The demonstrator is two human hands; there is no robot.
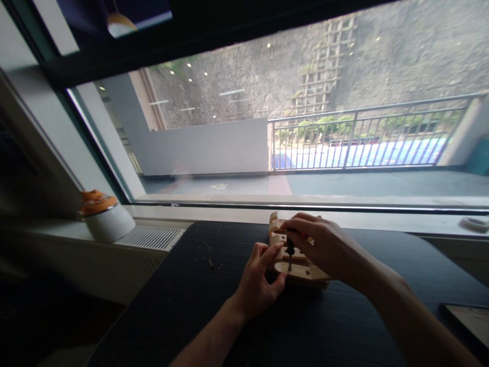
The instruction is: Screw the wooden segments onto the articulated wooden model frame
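My right hand (321,242) is closed around the dark handle of a screwdriver (290,252), fingers curled over its top, shaft nearly upright, lower end down at the near wooden bar. My left hand (257,278) grasps the left end of the wooden assembly (311,272), forefinger along its upper side, thumb low by the near bar's rounded end. The assembly sits on the black table (183,316), toward the far edge: pale wood, several slats, a dark hole in the near bar right of the driver, curved pieces standing at the back left. My right hand and forearm cover much of its right side; what lies beneath them I cannot tell. Left of it on the tabletop, a small slim piece (210,263) among scattered specks. Beyond the table's left corner, a white container with an orange top (107,221) beside a vent grille (151,238); on the right sill, a pale ring-shaped roll (473,224).
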